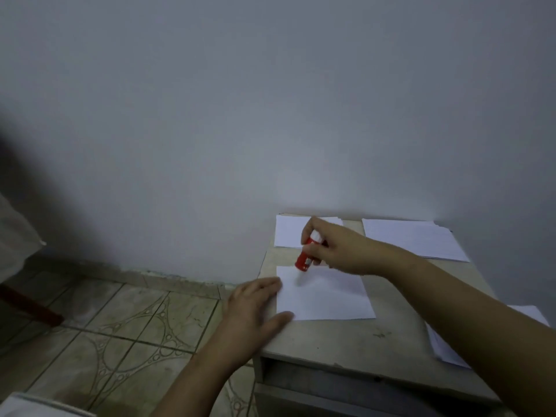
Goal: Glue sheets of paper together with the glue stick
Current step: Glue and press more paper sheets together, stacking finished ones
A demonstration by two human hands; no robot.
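**Glue Stick Held at the Far Left Corner of the Centre Sheet**

Reference landmark: the centre sheet (325, 294), a single white sheet lying flat on the small beige table (346, 341).

1. Right hand (340, 248). It reaches in from the right, above the far edge of the centre sheet. The fingers and thumb are curled round the glue stick (307, 254), gripping its upper half.

2. Glue stick. The body is red with a white upper part. It is tilted, lower end pointing down and left toward the far left corner of the centre sheet. The frame is soft here, so whether the tip touches the paper cannot be told; it appears to be at or just above the surface.

3. Left hand (255, 308). It lies flat at the left edge of the centre sheet, fingers straight and spread. The fingertips rest on the sheet's left margin. It grips nothing.

4. Other paper on the table:
- A small stack (288, 233) lies beyond the centre sheet, at the far left corner of the table, partly behind the right hand.
- A larger stack (415, 239) lies beyond and to the right of the centre sheet.
- More sheets (445, 347) lie to its near right, partly under the right forearm.

5. Surroundings. A plain wall (270, 100) rises beyond the table. A patterned tiled floor (120, 326) lies left of the centre sheet.
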